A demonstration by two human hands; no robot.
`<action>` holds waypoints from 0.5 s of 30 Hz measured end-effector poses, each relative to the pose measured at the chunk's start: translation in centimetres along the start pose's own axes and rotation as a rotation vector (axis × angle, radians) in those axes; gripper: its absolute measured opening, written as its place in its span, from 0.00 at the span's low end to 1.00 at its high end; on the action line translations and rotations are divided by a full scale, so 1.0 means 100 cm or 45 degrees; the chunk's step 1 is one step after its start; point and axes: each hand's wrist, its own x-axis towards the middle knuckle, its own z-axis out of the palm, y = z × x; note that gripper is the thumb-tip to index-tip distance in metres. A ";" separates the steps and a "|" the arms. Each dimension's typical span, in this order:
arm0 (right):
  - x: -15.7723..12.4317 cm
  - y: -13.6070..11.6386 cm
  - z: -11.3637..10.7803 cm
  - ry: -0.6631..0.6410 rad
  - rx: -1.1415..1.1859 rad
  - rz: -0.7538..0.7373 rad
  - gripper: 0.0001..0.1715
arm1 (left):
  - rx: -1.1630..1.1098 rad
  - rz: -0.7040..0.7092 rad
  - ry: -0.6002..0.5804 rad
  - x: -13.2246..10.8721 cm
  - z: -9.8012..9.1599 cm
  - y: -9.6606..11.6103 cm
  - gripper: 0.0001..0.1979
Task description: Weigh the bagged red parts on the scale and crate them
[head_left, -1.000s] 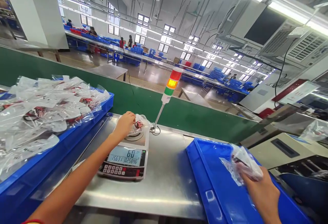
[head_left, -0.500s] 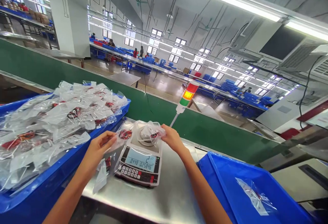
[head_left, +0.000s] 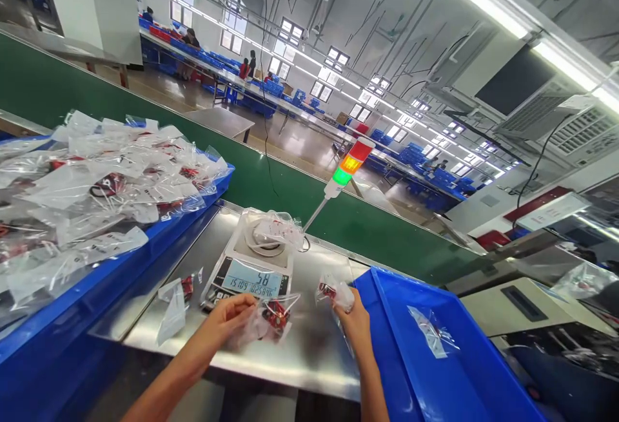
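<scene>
My left hand (head_left: 232, 319) pinches a clear plastic bag (head_left: 276, 317) with red and black wires inside, held before the scale's front edge. To the right, my right hand (head_left: 355, 322) is closed on another clear bag (head_left: 329, 289) showing red contents, between the scale and a blue bin. A further clear bag (head_left: 283, 230) rests on the pan of the digital scale (head_left: 251, 277), whose display is lit. Left of the scale, a bag with a white label (head_left: 173, 312) lies on the metal table (head_left: 300, 361).
A blue bin (head_left: 181, 241) heaped with bagged wires (head_left: 106, 183) stands at left. The right blue bin (head_left: 411, 370) contains one bag (head_left: 432, 332). Behind the scale rises a signal light (head_left: 349, 167), before a green barrier (head_left: 387, 235). A beige machine (head_left: 522, 309) sits far right.
Both hands have moved right and toward me; my right hand has left the scale pan. The scale's digits have changed, and the signal light's green section now glows. The view has shifted.
</scene>
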 end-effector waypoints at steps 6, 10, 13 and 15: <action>-0.024 0.002 0.017 0.212 0.001 -0.034 0.46 | -0.209 -0.180 -0.022 -0.027 0.021 -0.020 0.27; -0.057 -0.048 0.016 0.200 0.347 -0.081 0.40 | -0.269 -0.207 -0.032 -0.030 0.023 -0.014 0.24; -0.096 -0.088 0.025 -0.203 0.743 -0.059 0.30 | -0.239 -0.225 -0.068 -0.025 0.022 -0.016 0.27; -0.114 -0.104 0.034 -0.212 0.772 0.014 0.25 | -0.207 -0.245 -0.002 -0.023 0.024 -0.022 0.29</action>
